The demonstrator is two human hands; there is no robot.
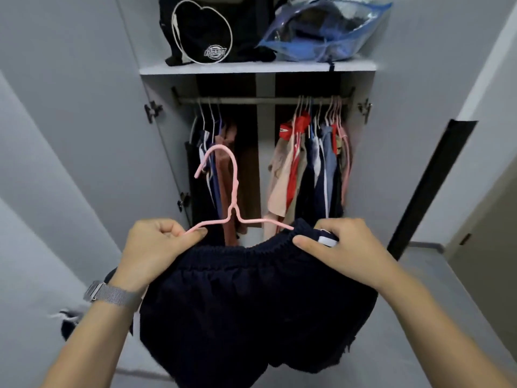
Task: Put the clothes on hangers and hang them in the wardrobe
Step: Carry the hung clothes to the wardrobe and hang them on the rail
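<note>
While the left hand (pixel 156 247) pinches the left arm of a pink hanger (pixel 233 197) together with the elastic waistband of dark navy shorts (pixel 251 309), the right hand (pixel 340 250) pinches the waistband at the other side, with the thumb on the front of the cloth and the fingers curled over the edge. The right arm of the hanger goes inside the waistband; its hook stands upright, between the hands and the open wardrobe (pixel 361 169). The shorts hang down in front of the person, below the rail (pixel 260 100). On this rail clothes hang in two groups, a small one at the left (pixel 215 152) and a larger one at the right (pixel 310 163), with a gap between them. On the shelf (pixel 251 69) above lie a black bag (pixel 207 32) and a blue plastic bag (pixel 321 29). A metal watch band (pixel 112 294) is on the left wrist.
</note>
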